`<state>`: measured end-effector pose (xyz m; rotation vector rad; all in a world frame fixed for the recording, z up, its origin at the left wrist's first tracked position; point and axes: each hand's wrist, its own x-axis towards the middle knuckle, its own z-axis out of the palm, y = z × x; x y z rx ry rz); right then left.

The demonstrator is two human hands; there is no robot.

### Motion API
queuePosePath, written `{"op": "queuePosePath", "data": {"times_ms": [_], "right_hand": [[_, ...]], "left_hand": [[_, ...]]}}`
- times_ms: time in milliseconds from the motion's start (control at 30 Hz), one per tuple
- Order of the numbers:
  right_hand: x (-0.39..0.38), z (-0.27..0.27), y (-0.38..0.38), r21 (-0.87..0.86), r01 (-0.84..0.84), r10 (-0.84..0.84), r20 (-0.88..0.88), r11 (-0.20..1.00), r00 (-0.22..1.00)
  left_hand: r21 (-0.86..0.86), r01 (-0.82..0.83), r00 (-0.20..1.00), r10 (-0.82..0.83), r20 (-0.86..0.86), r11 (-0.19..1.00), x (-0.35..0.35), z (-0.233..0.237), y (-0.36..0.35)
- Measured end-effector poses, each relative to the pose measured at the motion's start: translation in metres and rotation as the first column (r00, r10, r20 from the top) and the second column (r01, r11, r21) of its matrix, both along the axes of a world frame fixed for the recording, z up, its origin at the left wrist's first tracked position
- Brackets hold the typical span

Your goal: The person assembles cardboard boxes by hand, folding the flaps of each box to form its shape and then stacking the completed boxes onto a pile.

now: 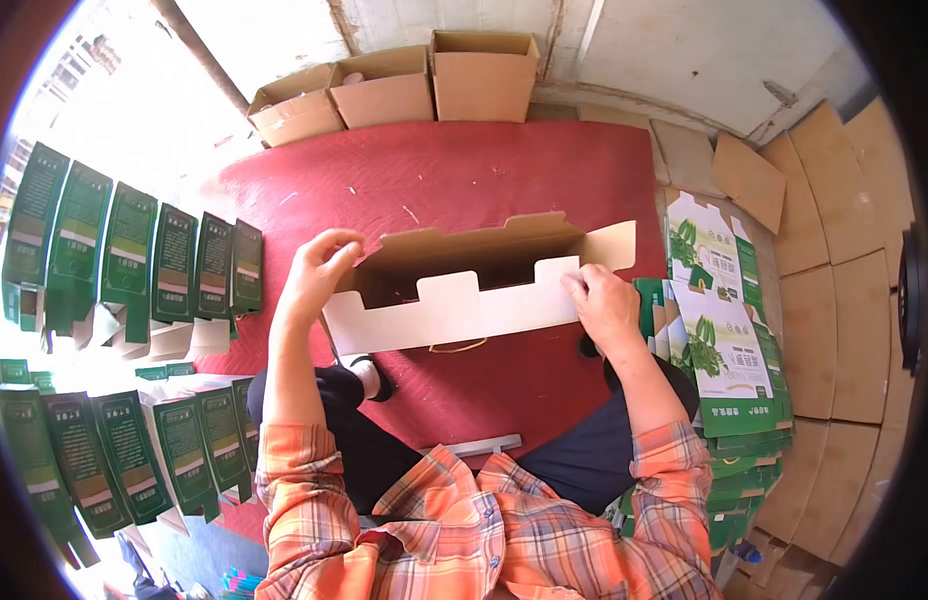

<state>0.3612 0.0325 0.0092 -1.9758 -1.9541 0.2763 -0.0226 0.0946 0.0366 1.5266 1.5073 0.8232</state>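
A cardboard box [454, 316] stands between my knees with its top open, its white tabbed front flap towards me and brown inside showing. My left hand [312, 272] is at the box's left end, fingers bent over towards the thumb at the corner; the exact contact is partly hidden. At the right end, my right hand [606, 308] has thumb and fingers closed on the white front flap. A brown side flap [612, 246] sticks out above that hand. Below the front flap a thin tan loop, like a handle [458, 347], shows.
Rows of green printed boxes [79, 235] stand on the left. Flat green-and-white printed cartons [724, 345] are stacked on the right, beside brown cardboard sheets [809, 335]. Three open brown cartons [484, 85] line the back of the red mat [464, 165].
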Motion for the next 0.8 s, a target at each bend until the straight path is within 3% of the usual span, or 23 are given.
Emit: {"op": "queuePosePath", "data": {"times_ms": [33,100,133,233,267,400,467,500,567,600,633,700,767,800], "right_hand": [[0.0,-0.002,0.001,0.014,0.012,-0.012,0.017,1.0,1.0],[-0.001,-0.002,0.003,0.014,0.017,-0.017,0.015,1.0,1.0],[-0.002,-0.002,0.003,0.038,0.006,-0.007,0.014,0.999,1.0],[-0.003,-0.003,0.003,0.055,-0.013,0.009,0.067,0.998,0.998],[-0.002,-0.002,0.002,0.045,-0.027,0.022,0.117,0.999,0.993],[-0.006,-0.001,0.004,0.103,-0.047,0.032,0.149,0.994,0.988],[-0.008,0.007,0.001,0.237,-0.1,0.07,0.131,0.966,0.989],[-0.008,0.008,0.0,0.234,-0.103,0.074,0.131,0.967,0.989],[-0.004,0.009,0.004,0.52,0.049,-0.002,-0.091,0.853,0.996],[-0.002,0.008,0.008,0.5,0.16,0.004,-0.31,0.851,0.951],[-0.003,0.013,0.011,0.459,0.254,-0.043,-0.423,0.852,0.905],[0.01,-0.013,0.025,0.287,0.208,0.034,-0.656,0.935,0.754],[0.015,-0.048,0.033,0.182,0.062,0.057,-0.583,0.981,0.811],[0.008,-0.043,0.029,0.193,-0.021,0.109,-0.458,0.981,0.882]], "left_hand": [[0.003,0.008,1.0,-0.008,0.008,1.0,-0.002,0.0,-0.002],[0.052,0.224,0.974,-0.226,0.034,0.973,-0.006,0.002,-0.006],[0.113,0.292,0.95,-0.274,-0.151,0.95,-0.002,0.007,-0.009],[0.123,0.37,0.911,-0.334,-0.241,0.921,0.013,-0.008,-0.002],[0.127,0.389,0.89,-0.337,-0.308,0.912,0.015,-0.009,0.002],[0.149,0.34,0.905,-0.281,-0.319,0.928,0.014,-0.024,0.01],[0.235,0.328,0.83,-0.161,-0.534,0.915,0.022,-0.025,-0.001],[0.232,0.325,0.83,-0.159,-0.534,0.917,0.025,-0.027,-0.004],[0.38,0.351,0.777,-0.039,-0.628,0.856,0.029,-0.033,-0.006],[0.39,0.337,0.788,-0.03,-0.615,0.857,0.031,-0.035,-0.007],[0.388,0.336,0.788,-0.031,-0.615,0.858,0.031,-0.039,-0.008],[0.475,0.328,0.787,0.043,-0.616,0.816,0.034,-0.047,-0.008],[0.49,0.283,0.815,0.064,-0.576,0.824,0.039,-0.049,-0.009],[0.502,0.239,0.839,0.084,-0.538,0.831,0.041,-0.05,-0.009]]}}
